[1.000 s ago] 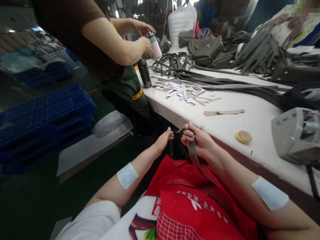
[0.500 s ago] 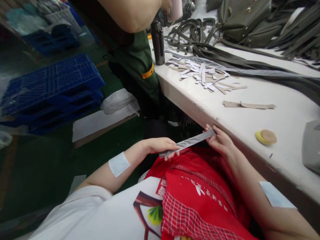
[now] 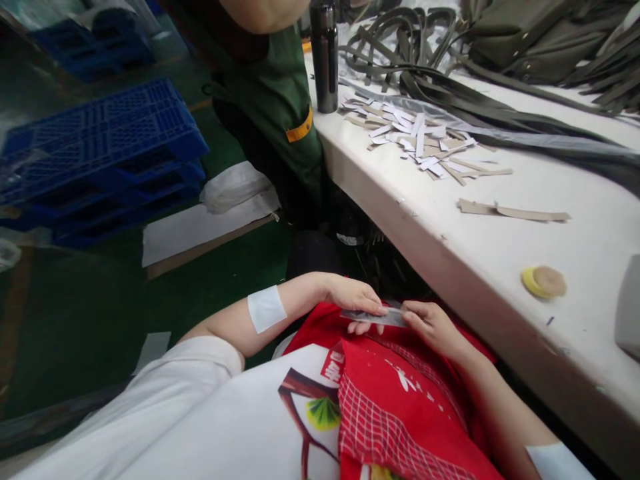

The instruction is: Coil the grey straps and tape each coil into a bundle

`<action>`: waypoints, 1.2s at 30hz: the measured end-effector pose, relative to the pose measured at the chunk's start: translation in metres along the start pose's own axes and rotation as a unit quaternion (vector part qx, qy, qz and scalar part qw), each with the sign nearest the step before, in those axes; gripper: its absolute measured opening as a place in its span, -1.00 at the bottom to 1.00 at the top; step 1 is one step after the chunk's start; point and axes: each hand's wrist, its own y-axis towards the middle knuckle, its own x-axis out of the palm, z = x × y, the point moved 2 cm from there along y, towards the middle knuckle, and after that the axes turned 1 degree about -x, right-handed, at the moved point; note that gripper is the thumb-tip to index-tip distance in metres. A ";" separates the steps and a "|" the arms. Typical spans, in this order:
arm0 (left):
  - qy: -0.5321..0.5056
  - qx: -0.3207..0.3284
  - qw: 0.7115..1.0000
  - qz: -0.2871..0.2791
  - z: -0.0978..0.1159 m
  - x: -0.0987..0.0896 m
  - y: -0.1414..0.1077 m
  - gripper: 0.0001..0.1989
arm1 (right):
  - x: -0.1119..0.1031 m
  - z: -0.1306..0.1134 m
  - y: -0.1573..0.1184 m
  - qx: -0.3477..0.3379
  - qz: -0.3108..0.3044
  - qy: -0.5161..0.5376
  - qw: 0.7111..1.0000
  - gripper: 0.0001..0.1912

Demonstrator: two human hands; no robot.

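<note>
A flat grey strip with a shiny, film-like surface lies across my lap, above a red apron. My left hand pinches it, thumb on top and fingers beneath. Close by on the right, my right hand is closed on the strip's other end, its thumb and forefinger pressed together. Part of the strip is hidden by my fingers.
A white table runs along the right. It bears paper scraps, a tan strip, a yellow roll, dark straps and a black bottle. A co-worker in green stands ahead; blue pallets lie left.
My right hand has moved left and down, close to my left hand. Less of the grey strip shows between the hands. The view has shifted slightly.
</note>
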 end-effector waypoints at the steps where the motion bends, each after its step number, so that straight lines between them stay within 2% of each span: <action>1: 0.002 -0.006 1.000 -0.007 -0.001 -0.001 -0.001 -0.51 | 0.001 0.002 0.000 0.004 0.004 -0.002 1.000 -0.47; 7: -0.024 -0.010 1.000 -0.018 -0.011 0.000 -0.006 -0.53 | 0.007 -0.004 0.007 0.054 -0.030 0.005 0.998 -0.53; 13: -0.060 -0.033 0.998 0.015 -0.017 -0.003 -0.019 -0.51 | -0.011 -0.001 0.010 0.068 0.011 -0.020 0.997 -0.51; 20: 0.003 -0.017 0.999 0.035 -0.009 -0.007 -0.027 -0.54 | -0.017 -0.004 0.011 0.064 0.029 -0.008 0.997 -0.50; 26: -0.020 -0.018 0.999 0.026 -0.014 0.005 -0.017 -0.51 | -0.004 0.002 0.006 0.068 0.002 0.006 0.998 -0.51; 34: -0.088 -0.022 0.995 0.046 -0.025 0.025 -0.018 -0.51 | 0.010 0.001 0.002 0.038 -0.030 0.055 0.997 -0.53; 36: -0.101 -0.019 0.993 0.066 -0.026 0.029 -0.018 -0.52 | 0.011 -0.001 0.004 0.037 -0.030 0.061 0.997 -0.54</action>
